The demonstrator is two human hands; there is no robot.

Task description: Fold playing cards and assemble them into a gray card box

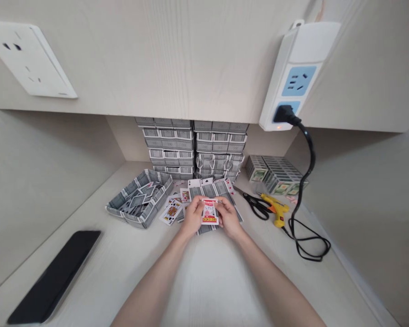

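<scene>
Playing cards (207,191) lie loose and overlapping on the table (204,277), under and behind the two hands, and from this I see the first possible trouble: if a wrist or a finger drags sideways, these cards could slide and spread. The red-and-white POKER card (210,218) is in front of the person, held above this layer; if the two thumbs press unequally, it could bend or slip out and drop among the others. On the right side, the yellow glue gun (276,210) lies beside the black-handled scissors (258,206), and its black cable (312,159) makes a loop on the table. A wide movement of the right arm could catch this loop and pull the tool; whether its nozzle is hot, I cannot tell.

As for the grip, it is narrow on both sides. The left hand (193,215) pinches the left edge of the POKER card, with the thumb on its face, and the right hand (227,215) pinches the right edge in a similar way. The fingers behind are mostly hidden.
</scene>
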